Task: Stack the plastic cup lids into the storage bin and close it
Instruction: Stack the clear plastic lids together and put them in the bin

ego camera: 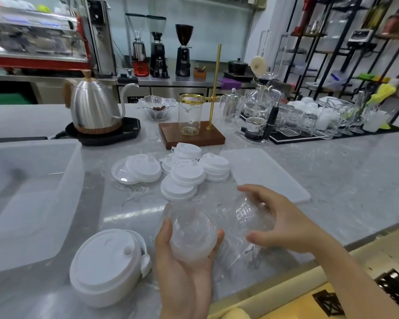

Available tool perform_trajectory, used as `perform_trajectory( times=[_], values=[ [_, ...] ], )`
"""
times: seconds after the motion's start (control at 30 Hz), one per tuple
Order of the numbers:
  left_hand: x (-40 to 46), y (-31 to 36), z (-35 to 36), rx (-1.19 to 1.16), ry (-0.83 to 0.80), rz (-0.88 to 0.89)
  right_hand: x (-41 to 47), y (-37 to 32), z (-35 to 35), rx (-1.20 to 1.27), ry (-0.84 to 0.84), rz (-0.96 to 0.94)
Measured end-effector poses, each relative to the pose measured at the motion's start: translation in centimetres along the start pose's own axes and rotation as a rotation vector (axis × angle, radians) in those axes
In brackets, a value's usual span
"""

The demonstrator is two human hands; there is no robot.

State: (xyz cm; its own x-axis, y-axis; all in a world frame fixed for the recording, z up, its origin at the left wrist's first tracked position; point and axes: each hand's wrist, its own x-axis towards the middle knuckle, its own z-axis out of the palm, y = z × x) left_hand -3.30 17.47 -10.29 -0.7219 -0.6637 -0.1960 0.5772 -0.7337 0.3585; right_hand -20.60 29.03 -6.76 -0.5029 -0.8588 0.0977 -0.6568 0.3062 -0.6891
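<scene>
Head view. The left hand (182, 259) is cupping a stack of clear domed plastic lids (190, 233), thumb and fingers curled around its rim. The right hand (283, 224) is curling over a second clear domed lid stack (247, 217) just beside the first; it appears to be gripping it, though the transparent plastic is making the contact hard to read.

Just to the left of the left hand, a tall stack of white flat plastic lids (108, 261) is standing on the grey marble counter (332, 180). Beyond both hands, loose white lids and short stacks (184, 171) are lying scattered. Further left of the left hand, the translucent rectangular plastic storage bin (30, 192) is sitting open and appears to be holding nothing. Beyond the right hand, the flat white bin cover (263, 173) is lying on the counter.

Progress, judged: early. Lids are being gathered into stacks; none is binned, and the closing is not yet done.
</scene>
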Motion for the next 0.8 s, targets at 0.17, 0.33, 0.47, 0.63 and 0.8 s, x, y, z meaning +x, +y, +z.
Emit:
perform_trajectory(
  times=[0.17,0.33,0.47,0.63,0.8],
  values=[
    [-0.1,-0.3,0.4,0.18,-0.221,-0.122,0.1,-1.9,-0.4,0.459,0.1,-0.132],
    [-0.2,-0.7,0.9,0.283,-0.367,-0.095,0.8,-3.7,1.7,0.582,0.088,-0.179],
    [-0.1,-0.8,1.2,0.2,-0.38,0.01,1.1,-4.1,2.8,0.577,0.039,-0.233],
    [-0.3,-0.1,1.4,0.343,-0.405,0.055,1.2,-4.7,3.1,0.599,0.016,-0.264],
    [-0.6,0.6,1.9,0.382,-0.411,0.077,1.3,-5.4,3.3,0.615,0.012,-0.302]
  ],
)
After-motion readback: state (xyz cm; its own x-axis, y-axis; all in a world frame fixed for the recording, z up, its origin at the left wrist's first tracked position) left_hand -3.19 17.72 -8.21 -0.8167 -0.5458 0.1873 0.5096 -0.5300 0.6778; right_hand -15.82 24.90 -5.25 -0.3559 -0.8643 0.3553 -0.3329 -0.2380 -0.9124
